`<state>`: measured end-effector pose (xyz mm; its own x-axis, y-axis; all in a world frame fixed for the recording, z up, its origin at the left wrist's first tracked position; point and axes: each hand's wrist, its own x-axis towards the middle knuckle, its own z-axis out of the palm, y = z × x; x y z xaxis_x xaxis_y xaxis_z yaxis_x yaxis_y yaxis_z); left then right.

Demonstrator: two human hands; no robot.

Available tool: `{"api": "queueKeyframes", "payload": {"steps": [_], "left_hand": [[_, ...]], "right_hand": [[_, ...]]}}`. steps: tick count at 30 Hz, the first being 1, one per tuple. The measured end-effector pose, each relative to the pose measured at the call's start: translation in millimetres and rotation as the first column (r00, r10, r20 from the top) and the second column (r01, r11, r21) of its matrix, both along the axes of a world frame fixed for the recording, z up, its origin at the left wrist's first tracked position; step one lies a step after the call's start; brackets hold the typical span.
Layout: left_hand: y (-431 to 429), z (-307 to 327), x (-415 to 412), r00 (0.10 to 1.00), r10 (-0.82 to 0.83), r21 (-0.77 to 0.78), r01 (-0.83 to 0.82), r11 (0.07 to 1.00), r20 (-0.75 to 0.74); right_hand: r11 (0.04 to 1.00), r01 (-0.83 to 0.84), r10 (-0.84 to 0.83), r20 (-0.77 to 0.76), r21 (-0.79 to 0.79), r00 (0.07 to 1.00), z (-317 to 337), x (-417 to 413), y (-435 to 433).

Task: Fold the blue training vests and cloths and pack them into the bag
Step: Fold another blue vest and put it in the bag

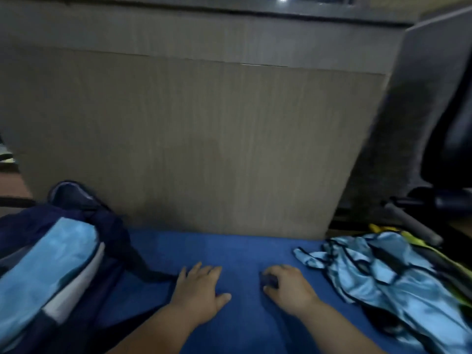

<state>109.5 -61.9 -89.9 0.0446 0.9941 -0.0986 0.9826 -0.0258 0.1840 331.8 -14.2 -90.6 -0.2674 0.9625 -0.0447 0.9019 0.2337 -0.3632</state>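
Fingers (207,273) of our left hand (199,292) lie straight on the blue surface (229,246); those of our right hand (290,286) curl, and we cannot tell whether they grip anything. The vests (383,274) lie heaped at the surface's right edge, nearer the right hand; the bag (51,264) sits at its left edge.

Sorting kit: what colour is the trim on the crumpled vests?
Black, on light blue vests; head view.

Two hands are in view: one left hand (201,290) and one right hand (288,284). There is one blue cloth (242,254), spread flat, and one navy backpack (51,264) with light-blue and white panels. One heap of light-blue vests (398,282) with black trim is here; the number of vests in it cannot be told. One yellow-green piece (419,241) shows beneath. One wooden panel (191,136), one office chair (439,111).
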Motion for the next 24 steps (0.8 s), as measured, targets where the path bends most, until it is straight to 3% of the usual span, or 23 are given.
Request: {"api": "queueKeyframes", "payload": {"steps": [7,10,15,24], "left_hand": [[19.1,-7.2,106.3,0.981,-0.196,-0.069,0.196,0.978,0.014],[23.3,-14.9,130.2,0.961,-0.275,-0.107,0.272,0.956,-0.009],[30.3,-24.9,142.5,0.964,-0.267,-0.119,0.267,0.956,0.02],[26.3,-15.4,153.5,0.975,-0.203,-0.157,0.215,0.964,0.086]], "right_hand": [[0.889,0.261,-0.351,0.195,0.377,0.916,10.9,109.6,-17.1],[0.837,0.372,-0.485,0.23,0.402,0.844,8.6,142.4,-22.9],[0.822,0.422,-0.53,0.243,0.382,0.813,5.4,175.4,-19.0],[0.811,0.35,-0.433,0.076,0.469,0.898,20.3,162.1,-11.7]]}}
